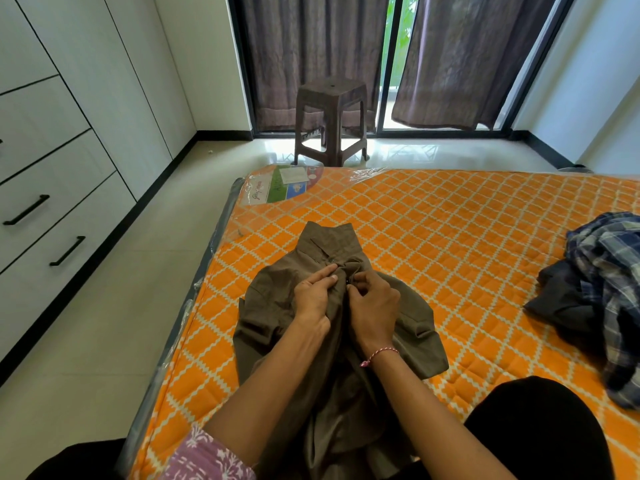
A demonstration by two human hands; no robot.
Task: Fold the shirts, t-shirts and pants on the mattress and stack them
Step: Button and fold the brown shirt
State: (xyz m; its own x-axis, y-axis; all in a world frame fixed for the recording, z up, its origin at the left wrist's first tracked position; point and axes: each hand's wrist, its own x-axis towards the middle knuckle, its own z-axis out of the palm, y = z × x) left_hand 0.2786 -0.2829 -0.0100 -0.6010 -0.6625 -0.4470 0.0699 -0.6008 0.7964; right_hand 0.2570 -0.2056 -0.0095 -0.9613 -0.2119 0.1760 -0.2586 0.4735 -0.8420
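Two hands meet over the button strip of a brown shirt that lies collar-away on the near left part of the orange mattress. The left hand rests on the cloth with its forefinger and thumb stretched forward and pinching the front edge just below the collar. The right hand sits just beside it, fingers curled in tight, pinching the other edge around a small dark button. The two hands are nearly touching at the fingertips. A red and white thread is tied round the right wrist, and a purple patterned sleeve shows at the left elbow.

The shirt's collar points toward the far end of the room, its short sleeves spread to the left and right, and its lower half is bunched up toward the person's lap. On the right edge of the mattress, well apart from the shirt, lies a loose heap of clothes, a blue checked garment on top of something dark grey. At the far left corner of the mattress a printed label shows under clear plastic wrap.

Beyond the mattress a brown plastic stool stands on the pale floor before dark curtains and a glass door. White drawers with black handles line the left wall.
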